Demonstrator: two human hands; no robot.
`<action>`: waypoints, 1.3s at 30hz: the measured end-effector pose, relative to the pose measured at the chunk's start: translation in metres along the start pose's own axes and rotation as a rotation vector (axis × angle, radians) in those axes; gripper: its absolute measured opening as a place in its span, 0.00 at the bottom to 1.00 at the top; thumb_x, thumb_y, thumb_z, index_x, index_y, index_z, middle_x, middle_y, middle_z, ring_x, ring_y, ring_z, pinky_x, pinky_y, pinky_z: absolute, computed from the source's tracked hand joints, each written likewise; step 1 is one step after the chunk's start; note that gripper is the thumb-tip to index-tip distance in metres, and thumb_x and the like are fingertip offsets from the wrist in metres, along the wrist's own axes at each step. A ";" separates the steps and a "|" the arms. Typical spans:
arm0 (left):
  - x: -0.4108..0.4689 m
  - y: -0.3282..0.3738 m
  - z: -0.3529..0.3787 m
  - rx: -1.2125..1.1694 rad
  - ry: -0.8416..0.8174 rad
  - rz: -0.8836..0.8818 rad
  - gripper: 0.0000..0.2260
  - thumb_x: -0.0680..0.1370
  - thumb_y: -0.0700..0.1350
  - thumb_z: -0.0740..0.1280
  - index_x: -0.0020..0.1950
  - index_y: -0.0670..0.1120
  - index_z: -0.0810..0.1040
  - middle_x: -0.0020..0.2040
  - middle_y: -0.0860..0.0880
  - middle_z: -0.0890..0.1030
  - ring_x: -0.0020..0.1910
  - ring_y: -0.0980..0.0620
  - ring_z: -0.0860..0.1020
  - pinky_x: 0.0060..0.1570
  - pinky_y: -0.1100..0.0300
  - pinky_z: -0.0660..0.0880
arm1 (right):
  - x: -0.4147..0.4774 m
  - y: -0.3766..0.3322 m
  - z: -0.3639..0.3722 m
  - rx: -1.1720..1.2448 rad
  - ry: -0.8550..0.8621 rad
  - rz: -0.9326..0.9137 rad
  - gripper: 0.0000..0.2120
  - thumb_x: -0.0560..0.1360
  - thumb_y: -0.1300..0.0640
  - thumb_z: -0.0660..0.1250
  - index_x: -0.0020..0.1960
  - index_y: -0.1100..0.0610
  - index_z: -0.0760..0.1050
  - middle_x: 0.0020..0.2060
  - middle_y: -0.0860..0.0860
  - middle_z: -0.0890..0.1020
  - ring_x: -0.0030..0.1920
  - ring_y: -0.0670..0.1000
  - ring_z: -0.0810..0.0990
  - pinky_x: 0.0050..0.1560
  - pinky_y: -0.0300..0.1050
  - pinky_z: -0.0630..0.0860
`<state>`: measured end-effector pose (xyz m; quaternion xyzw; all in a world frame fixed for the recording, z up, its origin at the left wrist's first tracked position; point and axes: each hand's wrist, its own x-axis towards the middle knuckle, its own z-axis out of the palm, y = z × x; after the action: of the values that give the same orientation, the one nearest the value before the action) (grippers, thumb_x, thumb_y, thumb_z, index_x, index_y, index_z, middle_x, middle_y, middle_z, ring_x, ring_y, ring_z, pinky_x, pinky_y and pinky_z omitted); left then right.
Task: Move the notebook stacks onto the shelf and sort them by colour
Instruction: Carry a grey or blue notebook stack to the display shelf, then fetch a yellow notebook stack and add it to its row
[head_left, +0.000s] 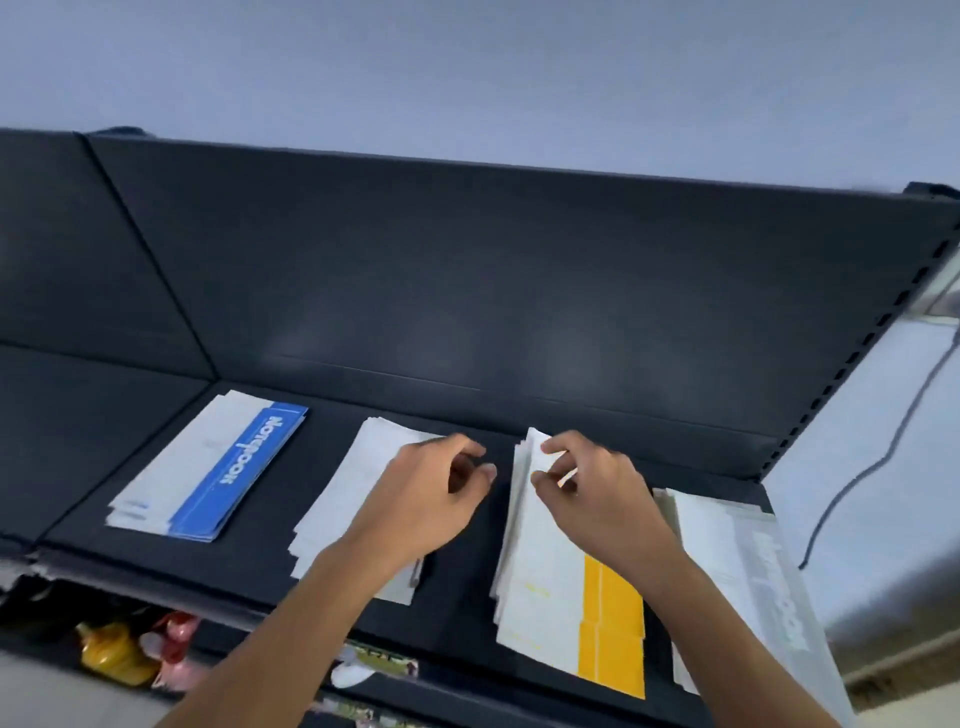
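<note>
pale wall (467, 62), dark cable (896, 436) hanging at rt.

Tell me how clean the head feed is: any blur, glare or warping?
Head view: wide-angle warp bows the shelf; faint glare patches on its back panel; grey stack at far right smeared; right hand pinching the yellow stack fairly sharp; blue stack lettering readable.
</note>
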<state>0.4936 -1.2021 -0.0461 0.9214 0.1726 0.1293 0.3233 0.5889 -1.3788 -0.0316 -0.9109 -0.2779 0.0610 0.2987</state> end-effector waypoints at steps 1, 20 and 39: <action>-0.003 -0.012 -0.014 0.006 0.004 -0.010 0.13 0.79 0.57 0.67 0.60 0.54 0.81 0.46 0.61 0.83 0.44 0.63 0.81 0.51 0.59 0.80 | 0.002 -0.017 0.007 0.006 -0.013 -0.015 0.13 0.79 0.50 0.68 0.62 0.50 0.77 0.48 0.44 0.86 0.51 0.49 0.84 0.49 0.46 0.79; -0.155 -0.344 -0.335 0.126 0.380 -0.384 0.11 0.80 0.55 0.66 0.59 0.53 0.81 0.44 0.60 0.82 0.43 0.64 0.80 0.44 0.73 0.73 | 0.036 -0.429 0.286 0.150 -0.395 -0.438 0.12 0.79 0.47 0.69 0.62 0.45 0.76 0.41 0.42 0.82 0.44 0.44 0.82 0.51 0.47 0.81; -0.175 -0.514 -0.489 0.075 0.627 -0.692 0.08 0.81 0.51 0.65 0.57 0.54 0.82 0.42 0.60 0.82 0.40 0.66 0.81 0.37 0.73 0.74 | 0.110 -0.657 0.459 0.175 -0.610 -0.709 0.13 0.80 0.51 0.69 0.64 0.49 0.76 0.41 0.44 0.81 0.41 0.42 0.81 0.42 0.39 0.79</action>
<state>0.0433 -0.6269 -0.0272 0.7371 0.5639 0.2798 0.2459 0.2450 -0.6467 -0.0197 -0.6718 -0.6404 0.2433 0.2817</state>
